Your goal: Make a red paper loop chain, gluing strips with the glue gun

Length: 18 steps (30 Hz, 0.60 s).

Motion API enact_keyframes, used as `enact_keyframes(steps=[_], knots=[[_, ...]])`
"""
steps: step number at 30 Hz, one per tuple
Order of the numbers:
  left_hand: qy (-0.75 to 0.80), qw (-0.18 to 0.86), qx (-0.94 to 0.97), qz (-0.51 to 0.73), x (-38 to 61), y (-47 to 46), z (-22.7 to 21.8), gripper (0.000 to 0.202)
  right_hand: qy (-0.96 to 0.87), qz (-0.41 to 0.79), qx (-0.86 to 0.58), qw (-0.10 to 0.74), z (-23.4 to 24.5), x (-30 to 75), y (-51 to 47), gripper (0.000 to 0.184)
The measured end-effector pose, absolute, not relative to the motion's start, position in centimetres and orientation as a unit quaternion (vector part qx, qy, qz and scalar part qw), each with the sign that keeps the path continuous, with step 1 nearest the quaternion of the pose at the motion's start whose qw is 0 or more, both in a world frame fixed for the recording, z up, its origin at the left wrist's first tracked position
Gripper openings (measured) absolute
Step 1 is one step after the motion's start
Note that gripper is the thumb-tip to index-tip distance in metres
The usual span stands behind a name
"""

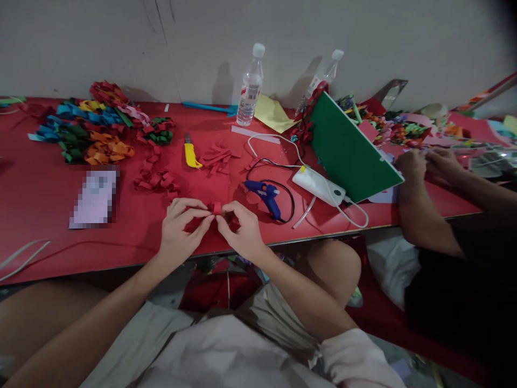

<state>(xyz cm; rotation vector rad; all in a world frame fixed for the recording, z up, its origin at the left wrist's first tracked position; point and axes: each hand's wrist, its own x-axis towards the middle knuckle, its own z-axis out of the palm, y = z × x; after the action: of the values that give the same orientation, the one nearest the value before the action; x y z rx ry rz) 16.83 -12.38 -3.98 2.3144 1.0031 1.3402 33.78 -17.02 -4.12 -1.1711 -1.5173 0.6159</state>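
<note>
My left hand (181,226) and my right hand (241,230) meet near the front edge of the red table (48,215). Both pinch a small red paper loop (217,208) between thumbs and fingertips, and more red paper shows just under the fingers. A blue glue gun (266,196) lies on the table just right of my right hand, its black cord curling beside it. A chain of red paper loops (155,178) lies to the upper left of my left hand, and cut red strips (218,157) sit farther back.
Piles of coloured paper chains (92,129) at back left, a yellow utility knife (189,153), two water bottles (250,86), a white power adapter (321,186), a tilted green board (347,151). Another person's hands (428,164) work at the right. A blurred card (95,198) lies left.
</note>
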Motion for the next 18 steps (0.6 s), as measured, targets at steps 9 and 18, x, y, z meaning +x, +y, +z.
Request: enact_keyframes(steps=[9, 18], knots=[[0.364, 0.128, 0.801, 0.458, 16.77, -12.48, -3.90, 0.002, -0.648, 0.215, -0.507, 0.527, -4.81, 33.51, -17.22, 0.007], [0.339, 0.144, 0.807, 0.462, 16.28, -12.14, -4.20, 0.037, -0.561, 0.411, -0.470, 0.544, -4.11, 33.89, -16.76, 0.016]])
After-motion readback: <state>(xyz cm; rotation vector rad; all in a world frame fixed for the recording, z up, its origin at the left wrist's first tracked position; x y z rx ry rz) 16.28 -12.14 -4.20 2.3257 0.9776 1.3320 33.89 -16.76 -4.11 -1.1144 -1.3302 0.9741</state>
